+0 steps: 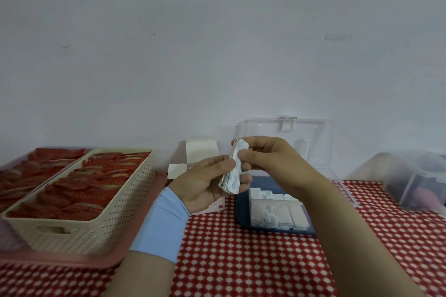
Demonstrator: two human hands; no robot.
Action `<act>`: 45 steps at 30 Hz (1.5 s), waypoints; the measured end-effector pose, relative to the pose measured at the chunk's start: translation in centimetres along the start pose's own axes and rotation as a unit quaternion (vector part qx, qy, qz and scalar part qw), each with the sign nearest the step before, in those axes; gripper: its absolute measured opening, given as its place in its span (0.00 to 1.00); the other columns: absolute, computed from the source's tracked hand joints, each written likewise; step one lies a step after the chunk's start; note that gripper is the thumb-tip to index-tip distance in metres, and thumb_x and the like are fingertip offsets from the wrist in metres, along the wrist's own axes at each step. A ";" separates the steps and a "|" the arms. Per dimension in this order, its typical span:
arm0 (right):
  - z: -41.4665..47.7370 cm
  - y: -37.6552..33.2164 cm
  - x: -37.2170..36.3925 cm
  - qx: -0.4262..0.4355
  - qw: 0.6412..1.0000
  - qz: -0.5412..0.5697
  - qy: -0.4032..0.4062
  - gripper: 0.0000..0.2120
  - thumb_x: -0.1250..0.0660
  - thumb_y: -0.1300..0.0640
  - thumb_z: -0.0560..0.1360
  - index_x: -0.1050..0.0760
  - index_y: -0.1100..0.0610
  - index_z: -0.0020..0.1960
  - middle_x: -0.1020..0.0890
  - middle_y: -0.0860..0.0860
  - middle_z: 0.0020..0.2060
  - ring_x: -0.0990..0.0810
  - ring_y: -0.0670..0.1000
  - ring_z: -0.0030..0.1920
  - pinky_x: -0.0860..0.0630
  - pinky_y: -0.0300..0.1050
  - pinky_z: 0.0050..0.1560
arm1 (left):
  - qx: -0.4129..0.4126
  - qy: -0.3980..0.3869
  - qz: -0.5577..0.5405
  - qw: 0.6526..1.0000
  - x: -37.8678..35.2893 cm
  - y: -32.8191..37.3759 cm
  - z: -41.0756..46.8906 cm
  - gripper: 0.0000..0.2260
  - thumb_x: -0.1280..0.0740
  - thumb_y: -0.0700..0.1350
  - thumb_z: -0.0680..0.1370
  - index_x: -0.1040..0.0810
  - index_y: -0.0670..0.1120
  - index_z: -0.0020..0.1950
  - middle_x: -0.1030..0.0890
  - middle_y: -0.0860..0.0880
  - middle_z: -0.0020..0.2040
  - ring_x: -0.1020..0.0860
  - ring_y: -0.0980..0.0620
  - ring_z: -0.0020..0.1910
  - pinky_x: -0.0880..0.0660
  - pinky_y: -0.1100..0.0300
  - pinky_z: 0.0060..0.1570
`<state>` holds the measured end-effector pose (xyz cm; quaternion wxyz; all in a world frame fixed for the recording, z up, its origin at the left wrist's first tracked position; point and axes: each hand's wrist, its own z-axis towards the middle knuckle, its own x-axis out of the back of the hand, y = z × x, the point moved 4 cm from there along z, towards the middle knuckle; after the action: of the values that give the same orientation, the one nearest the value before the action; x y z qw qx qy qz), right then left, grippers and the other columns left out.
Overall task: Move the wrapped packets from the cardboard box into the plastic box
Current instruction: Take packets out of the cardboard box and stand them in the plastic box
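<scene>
One head-worn wide-angle view, forward and slightly downward, close over the checked tablecloth (241,260), pale wall (217,31) ahead.

White packets (233,173) with blue print between the fingers (222,164); light-blue wristband (161,224) below them; red-and-white checked tablecloth (241,260); cream perforated basket (101,231) of red sachets (79,190) left of fingers; navy tray (242,214) under clear plastic box (318,142).

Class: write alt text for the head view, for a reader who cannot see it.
The left hand and right hand hold a stack of wrapped packets near an open plastic box holding more packets. A cardboard box stands open behind them; a cream basket sits at left.
</scene>
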<state>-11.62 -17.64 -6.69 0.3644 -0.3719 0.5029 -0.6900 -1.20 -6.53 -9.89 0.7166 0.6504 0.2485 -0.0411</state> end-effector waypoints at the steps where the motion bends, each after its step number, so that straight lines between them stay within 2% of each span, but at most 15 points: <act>1: -0.1 0.0 0.2 0.002 1.000 0.000 -0.001 0.08 0.32 0.64 0.78 0.18 0.61 0.56 0.14 0.59 0.48 0.16 0.53 0.49 0.18 0.45 0.54 | 0.005 -0.008 0.006 1.000 -0.2 0.0 -0.1 0.12 0.36 0.41 0.74 0.13 0.42 0.45 0.15 0.43 0.44 0.15 0.48 0.41 0.18 0.57 0.40; 4: -0.3 0.1 0.8 0.002 1.000 -0.020 0.000 0.07 0.32 0.64 0.78 0.18 0.65 0.53 0.14 0.56 0.44 0.16 0.51 0.44 0.19 0.40 0.48 | 0.018 -0.021 0.021 0.999 -0.5 0.1 -0.1 0.11 0.33 0.42 0.75 0.16 0.39 0.54 0.15 0.40 0.51 0.15 0.43 0.48 0.17 0.53 0.45; 7: -0.4 0.1 1.9 0.001 0.998 -0.051 0.035 0.06 0.32 0.62 0.79 0.17 0.64 0.52 0.14 0.60 0.47 0.16 0.61 0.48 0.18 0.51 0.56 | 0.018 0.051 0.172 0.984 -0.7 0.9 0.1 0.11 0.32 0.43 0.78 0.22 0.40 0.59 0.15 0.41 0.54 0.16 0.41 0.54 0.18 0.48 0.53; 9: -0.5 -0.1 2.7 0.000 0.996 -0.066 0.060 0.06 0.31 0.62 0.78 0.17 0.62 0.51 0.14 0.60 0.47 0.17 0.62 0.49 0.20 0.56 0.59 | -0.018 0.113 0.368 0.923 -1.1 1.9 0.1 0.07 0.30 0.46 0.77 0.18 0.46 0.53 0.14 0.48 0.48 0.16 0.48 0.50 0.19 0.53 0.53; 11: -0.9 -0.4 3.5 -0.007 0.994 -0.077 0.073 0.05 0.31 0.61 0.79 0.17 0.61 0.51 0.14 0.59 0.46 0.16 0.58 0.47 0.20 0.57 0.59 | -0.058 0.139 0.465 0.872 -2.2 2.4 0.0 0.03 0.27 0.46 0.75 0.17 0.50 0.48 0.14 0.53 0.42 0.16 0.56 0.43 0.20 0.60 0.48; 16: -1.3 -1.1 4.2 -0.053 0.997 -0.026 0.053 0.08 0.31 0.60 0.79 0.19 0.60 0.57 0.14 0.58 0.49 0.15 0.54 0.46 0.17 0.53 0.55 | -0.085 0.154 0.448 0.877 -3.8 1.7 0.3 0.03 0.28 0.40 0.76 0.16 0.45 0.48 0.14 0.49 0.39 0.18 0.58 0.34 0.24 0.71 0.34; 24: -2.6 -0.7 6.8 -0.147 0.986 0.073 0.023 0.10 0.30 0.65 0.77 0.20 0.68 0.56 0.14 0.60 0.48 0.14 0.56 0.46 0.17 0.48 0.49 | -0.048 0.144 0.417 0.896 -6.5 0.5 2.5 0.03 0.28 0.41 0.76 0.16 0.43 0.49 0.14 0.45 0.40 0.18 0.53 0.33 0.19 0.61 0.39; 29: -2.8 0.6 9.0 -0.174 0.983 -0.004 0.060 0.04 0.30 0.66 0.76 0.19 0.66 0.50 0.13 0.60 0.44 0.14 0.55 0.41 0.17 0.46 0.45 | -0.024 0.125 0.428 0.895 -7.8 -1.4 4.0 0.02 0.29 0.41 0.76 0.17 0.44 0.46 0.15 0.44 0.40 0.18 0.52 0.35 0.17 0.55 0.44; 31: -2.8 1.0 10.1 -0.180 0.977 -0.072 0.090 0.03 0.29 0.65 0.76 0.19 0.66 0.48 0.14 0.60 0.42 0.15 0.54 0.39 0.16 0.45 0.43 | -0.012 0.105 0.493 0.864 -7.9 -2.1 4.9 0.05 0.29 0.47 0.77 0.17 0.46 0.45 0.16 0.47 0.39 0.19 0.52 0.37 0.19 0.55 0.47; 33: -2.7 1.4 11.3 -0.188 0.957 -0.184 0.125 0.04 0.27 0.65 0.75 0.19 0.66 0.46 0.15 0.61 0.41 0.15 0.55 0.38 0.16 0.45 0.40 | 0.010 0.073 0.604 0.794 -7.9 -2.6 5.6 0.12 0.33 0.55 0.76 0.17 0.47 0.48 0.17 0.50 0.40 0.20 0.51 0.40 0.21 0.54 0.50; 35: -2.5 2.2 11.9 -0.210 0.925 -0.291 0.128 0.06 0.27 0.64 0.74 0.20 0.67 0.45 0.16 0.60 0.37 0.16 0.56 0.36 0.15 0.50 0.43 | 0.050 0.032 0.699 0.712 -8.0 -3.0 5.8 0.16 0.39 0.57 0.76 0.18 0.51 0.56 0.17 0.51 0.52 0.20 0.49 0.51 0.23 0.50 0.57; 37: -2.3 3.1 11.6 -0.242 0.882 -0.394 0.090 0.07 0.27 0.62 0.72 0.20 0.66 0.45 0.17 0.59 0.35 0.15 0.57 0.37 0.16 0.54 0.49 | 0.089 -0.012 0.745 0.661 -8.0 -3.7 6.0 0.21 0.44 0.60 0.74 0.20 0.55 0.60 0.20 0.53 0.59 0.22 0.48 0.55 0.26 0.48 0.59; 40: -2.0 4.3 10.6 -0.270 0.824 -0.497 0.031 0.08 0.27 0.61 0.72 0.20 0.64 0.49 0.16 0.57 0.40 0.14 0.55 0.42 0.17 0.47 0.52 | 0.124 -0.085 0.735 0.661 -8.3 -4.9 6.4 0.29 0.45 0.66 0.66 0.19 0.53 0.57 0.20 0.51 0.59 0.23 0.47 0.56 0.27 0.46 0.61; 42: -1.8 4.6 10.1 -0.280 0.803 -0.526 0.012 0.09 0.27 0.60 0.75 0.22 0.63 0.52 0.17 0.57 0.46 0.16 0.54 0.46 0.18 0.45 0.54 | 0.137 -0.108 0.726 0.665 -8.5 -5.8 6.5 0.26 0.42 0.66 0.66 0.18 0.51 0.50 0.20 0.49 0.55 0.23 0.46 0.53 0.26 0.47 0.58; 45: -1.5 5.2 9.7 -0.310 0.797 -0.518 -0.001 0.16 0.29 0.62 0.75 0.24 0.64 0.62 0.20 0.58 0.52 0.19 0.55 0.51 0.20 0.47 0.57 | 0.156 -0.099 0.734 0.654 -8.2 -6.8 6.9 0.18 0.36 0.63 0.69 0.22 0.49 0.40 0.21 0.49 0.44 0.24 0.48 0.42 0.26 0.54 0.43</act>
<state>-16.73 -26.69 -10.57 -0.1813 -0.6709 0.4220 -0.5822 -8.93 -16.26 -12.55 0.4215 0.7154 -0.3924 0.3956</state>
